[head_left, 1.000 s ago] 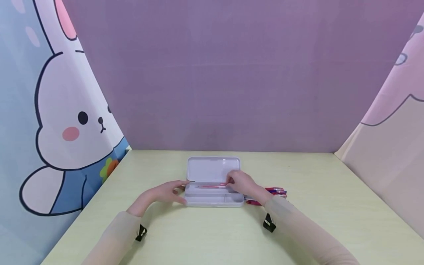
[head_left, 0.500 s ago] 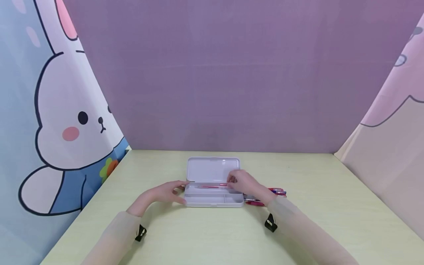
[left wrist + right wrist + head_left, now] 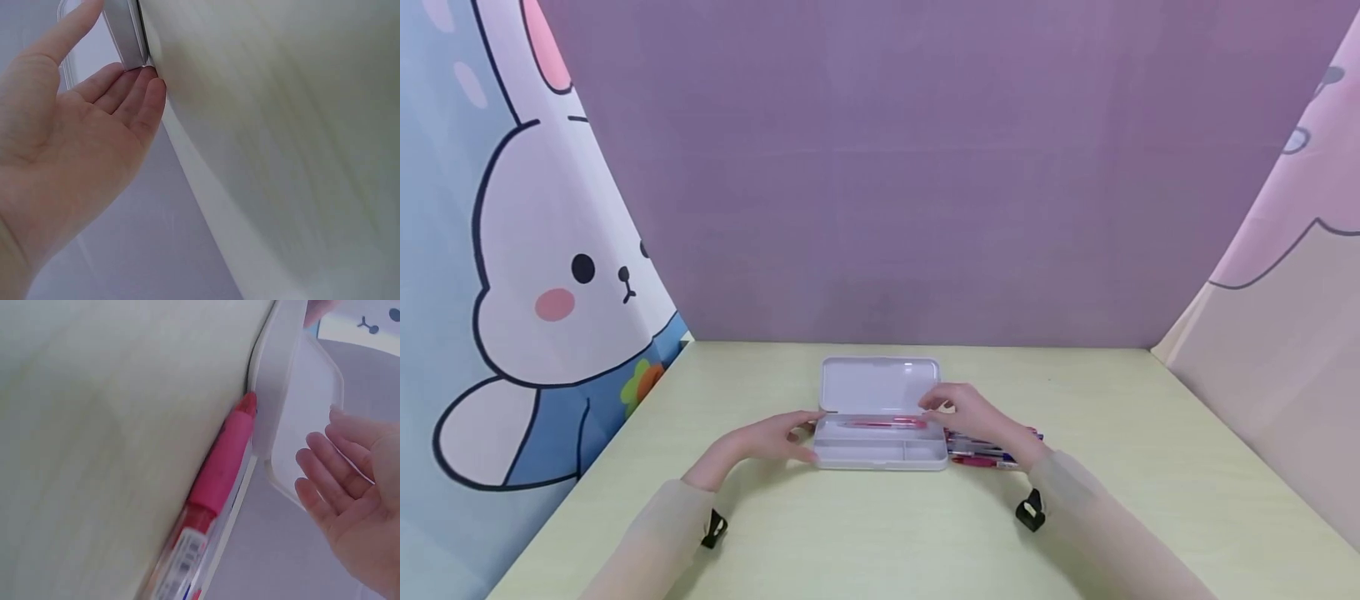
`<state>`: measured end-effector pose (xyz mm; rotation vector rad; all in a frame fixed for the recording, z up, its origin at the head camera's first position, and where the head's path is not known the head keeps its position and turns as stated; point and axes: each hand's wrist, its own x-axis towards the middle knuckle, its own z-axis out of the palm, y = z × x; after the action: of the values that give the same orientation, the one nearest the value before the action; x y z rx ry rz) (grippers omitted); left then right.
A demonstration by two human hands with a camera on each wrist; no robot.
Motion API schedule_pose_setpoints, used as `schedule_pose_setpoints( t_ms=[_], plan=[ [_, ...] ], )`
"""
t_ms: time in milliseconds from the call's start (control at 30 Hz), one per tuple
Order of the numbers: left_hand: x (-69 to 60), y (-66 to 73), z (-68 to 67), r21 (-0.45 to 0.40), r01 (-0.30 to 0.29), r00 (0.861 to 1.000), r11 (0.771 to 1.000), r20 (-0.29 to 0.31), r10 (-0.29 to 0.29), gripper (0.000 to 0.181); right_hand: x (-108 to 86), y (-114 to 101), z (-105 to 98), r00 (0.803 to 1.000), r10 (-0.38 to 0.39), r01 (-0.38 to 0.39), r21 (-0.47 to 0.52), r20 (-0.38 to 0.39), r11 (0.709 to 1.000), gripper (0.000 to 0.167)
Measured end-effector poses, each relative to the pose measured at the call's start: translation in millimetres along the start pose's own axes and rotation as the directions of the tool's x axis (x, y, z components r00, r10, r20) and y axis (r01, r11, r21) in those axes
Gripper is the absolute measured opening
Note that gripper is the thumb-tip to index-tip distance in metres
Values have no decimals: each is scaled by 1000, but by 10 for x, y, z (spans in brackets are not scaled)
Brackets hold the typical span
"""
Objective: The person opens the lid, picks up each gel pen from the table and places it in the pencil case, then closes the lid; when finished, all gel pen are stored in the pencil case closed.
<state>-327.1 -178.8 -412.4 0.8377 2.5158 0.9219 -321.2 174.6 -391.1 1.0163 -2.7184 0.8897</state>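
A white pencil case (image 3: 859, 450) lies on the table with its lid (image 3: 877, 385) raised at the back. In its rear compartment rests a red pen (image 3: 886, 423). My left hand (image 3: 769, 436) holds the case's left end, thumb at the front corner and fingers at the back one. In the left wrist view, that hand's (image 3: 81, 144) fingertips touch the case. My right hand (image 3: 972, 412) hovers above the case's right end near the pen's tip end or cap, which I cannot tell. The right wrist view shows this hand (image 3: 359, 494) with parted fingers and nothing in them.
Several loose pens (image 3: 981, 454) lie on the table right of the case, partly under my right forearm. One, a pink pen (image 3: 219, 469), touches or nearly touches the case's side. A purple partition (image 3: 880, 183) stands behind the table (image 3: 880, 533); a rabbit-patterned cloth (image 3: 542, 275) hangs left.
My right thumb and fingers have parted from the red pen and drawn slightly to the right. The pen stays in the rear compartment. My left hand stays at the case.
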Motion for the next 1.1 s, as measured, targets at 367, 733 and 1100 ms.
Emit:
schedule_pose_setpoints(
  t_ms=[367,733,1100],
  plan=[
    [3,-25,4,10,11,1000,1000,-6,-11,76,-169,112,-145,997,15,-15,2,-71,1000,24],
    [-2,-2,20,14,15,1000,1000,-12,-15,75,-394,225,-333,993,59,-61,-14,-104,998,22],
    [22,-24,17,16,8,999,1000,-33,-8,75,-600,379,-464,986,91,-100,-57,-141,993,20]
  ],
)
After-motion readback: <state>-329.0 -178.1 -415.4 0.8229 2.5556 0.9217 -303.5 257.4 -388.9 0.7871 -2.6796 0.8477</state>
